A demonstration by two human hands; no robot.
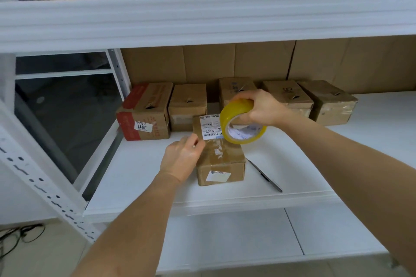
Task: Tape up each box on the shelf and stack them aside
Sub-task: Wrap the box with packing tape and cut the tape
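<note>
- Sitting at the left of the back row on the white shelf is a red-printed carton, matte cardboard with a white sticker, with a plain brown carton touching its right side.
- Pressing down on the near-left top edge of the small box, the left hand is lying flat-fingered, its grip closed on nothing, only steadying the cardboard.
- Resting toward the front edge of the shelf, ahead of the back row, the small box is squat and rectangular, with a barcode label on top and a glossy clear strip running along its lid.
- Stretching from that strip up to the roll, the film is looking thin and wrinkle-prone; it could crease or stick to itself if the pull slackens or veers sideways.
- Curling around the tape roll, the right hand is holding it in a firm grip above the box's far end; the roll is a smooth yellow ring with a hollow core.
- Sliding is a risk: the light box could skid on the slick shelf if the left hand lifts.
- Lying just right of the box is a dark slim tool, possibly a cutter; I cannot tell.
- Waiting further right along the back are more brown cartons.
</note>
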